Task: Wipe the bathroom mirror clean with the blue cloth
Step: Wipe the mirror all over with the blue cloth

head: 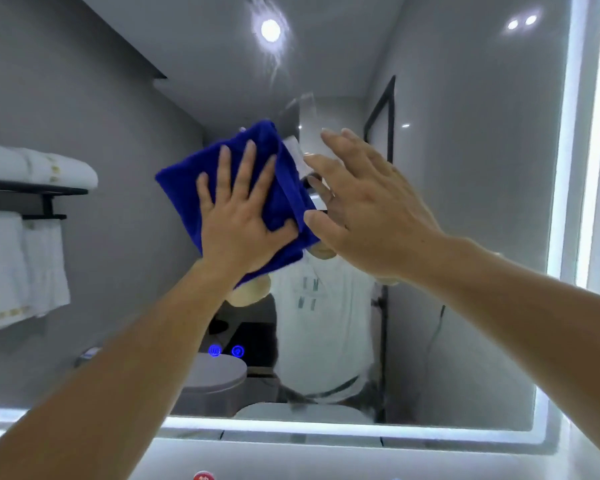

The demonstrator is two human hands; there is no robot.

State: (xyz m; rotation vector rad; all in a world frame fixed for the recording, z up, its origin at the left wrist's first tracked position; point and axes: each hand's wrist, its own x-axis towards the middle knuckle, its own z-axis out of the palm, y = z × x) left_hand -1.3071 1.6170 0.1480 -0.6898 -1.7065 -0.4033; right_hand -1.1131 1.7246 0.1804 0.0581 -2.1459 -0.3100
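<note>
The bathroom mirror (465, 168) fills most of the head view and has a lit strip along its right and bottom edges. A folded blue cloth (187, 188) lies flat against the glass at its centre. My left hand (239, 216) presses on the cloth with its fingers spread and straight, thumb out to the right. My right hand (368, 206) is raised just to the right of the cloth, fingers straight and apart, holding nothing. Whether it touches the glass I cannot tell. The mirror reflects a person in a white shirt.
The mirror reflects a black rack with white towels (25, 251) at the left, a toilet (215, 379) low in the middle, a black-framed door (381, 116) and a ceiling lamp (270, 30). Two blue touch buttons (226, 350) glow low on the glass.
</note>
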